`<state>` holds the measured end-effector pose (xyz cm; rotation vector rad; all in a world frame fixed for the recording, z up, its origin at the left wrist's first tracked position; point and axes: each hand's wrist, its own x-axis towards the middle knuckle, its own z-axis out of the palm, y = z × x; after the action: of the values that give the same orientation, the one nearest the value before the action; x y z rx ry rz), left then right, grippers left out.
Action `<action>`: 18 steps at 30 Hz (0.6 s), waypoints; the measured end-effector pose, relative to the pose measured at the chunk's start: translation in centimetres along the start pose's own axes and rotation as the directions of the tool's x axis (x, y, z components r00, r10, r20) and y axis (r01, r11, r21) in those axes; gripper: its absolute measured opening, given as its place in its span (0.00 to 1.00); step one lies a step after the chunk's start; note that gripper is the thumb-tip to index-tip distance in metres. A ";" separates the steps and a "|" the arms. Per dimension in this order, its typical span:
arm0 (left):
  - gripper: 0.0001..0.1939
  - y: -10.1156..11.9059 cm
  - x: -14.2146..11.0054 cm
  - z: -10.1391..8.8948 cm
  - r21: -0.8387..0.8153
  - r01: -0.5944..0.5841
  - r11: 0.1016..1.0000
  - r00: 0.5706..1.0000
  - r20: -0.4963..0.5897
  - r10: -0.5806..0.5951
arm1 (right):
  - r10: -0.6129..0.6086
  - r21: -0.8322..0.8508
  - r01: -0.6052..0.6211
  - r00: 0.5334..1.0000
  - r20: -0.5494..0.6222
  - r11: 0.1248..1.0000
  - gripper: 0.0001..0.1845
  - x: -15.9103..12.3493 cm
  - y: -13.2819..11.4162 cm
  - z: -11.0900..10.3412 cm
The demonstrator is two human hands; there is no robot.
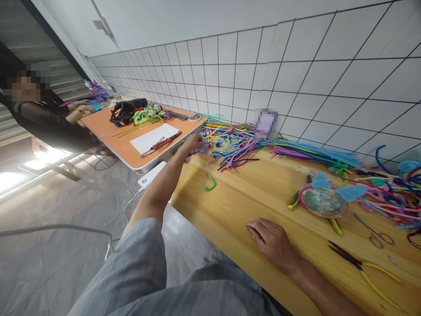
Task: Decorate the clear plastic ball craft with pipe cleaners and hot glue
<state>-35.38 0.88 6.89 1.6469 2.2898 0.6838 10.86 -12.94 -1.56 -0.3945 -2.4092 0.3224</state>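
Observation:
My left hand (pixel 194 141) reaches to the far left end of the wooden table, its fingers curled down at a heap of small coloured pieces (pixel 201 148). Whatever is in those fingers is hidden. My right hand (pixel 271 241) rests on the tabletop near its front edge, loosely closed, with nothing seen in it. Between the hands lies a bent green pipe cleaner (pixel 209 182). Beyond it spreads a pile of loose pipe cleaners (pixel 235 153). Right of my right hand are yellow-handled long-nose pliers (pixel 358 263) and small scissors (pixel 376 232).
A round clear piece with blue wing shapes (pixel 324 202) sits over yellow-handled pliers (pixel 294 200). A phone (pixel 266 125) leans at the tiled wall. The orange table (pixel 121 153) bears paper (pixel 156 138), red-handled pliers (pixel 161 144) and green bundles (pixel 144 116). Another person sits beyond.

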 end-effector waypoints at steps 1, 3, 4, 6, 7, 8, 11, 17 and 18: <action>0.07 0.2 0.4 -0.4 -0.021 -0.012 1.000 1.000 -0.008 0.012 | 0.007 0.007 -0.007 1.000 0.001 1.000 0.12 0.0 0.0 0.0; 0.08 0.9 1.1 -0.8 -0.070 -0.042 0.997 0.999 0.003 0.043 | 0.019 0.025 -0.019 1.000 0.006 0.999 0.12 0.1 0.0 0.0; 0.09 1.3 1.5 -0.7 -0.093 -0.059 0.994 0.998 0.016 0.061 | 0.022 0.035 -0.022 1.000 0.008 0.999 0.11 0.1 0.0 0.0; 0.10 2.4 2.5 0.0 -0.129 -0.094 0.987 0.994 0.044 0.101 | 0.030 0.051 -0.030 0.999 0.014 0.998 0.11 0.1 0.0 -0.1; 0.10 3.0 3.0 0.7 -0.140 -0.109 0.984 0.991 0.060 0.119 | 0.036 0.059 -0.037 0.999 0.017 0.998 0.10 0.1 0.0 -0.1; 0.10 3.6 3.5 1.6 -0.145 -0.121 0.982 0.988 0.075 0.133 | 0.043 0.068 -0.044 0.999 0.018 0.997 0.10 0.1 0.0 -0.2; 0.06 4.8 5.1 4.5 -0.130 -0.130 0.983 0.983 0.112 0.145 | 0.063 0.088 -0.065 0.998 0.023 0.994 0.11 0.2 0.0 -0.3; 0.04 3.8 7.5 5.1 -0.088 -0.073 0.993 0.997 -0.042 0.069 | 0.088 0.105 -0.091 0.996 0.033 0.990 0.12 0.5 -0.1 -0.5; 0.03 3.5 7.7 4.5 -0.097 -0.061 0.993 0.996 -0.071 0.054 | 0.091 0.111 -0.094 0.995 0.037 0.989 0.12 0.5 -0.1 -0.6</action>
<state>-33.00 10.02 5.32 1.6737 2.2225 0.8650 10.81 -12.77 -0.79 -0.4541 -2.3951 0.5070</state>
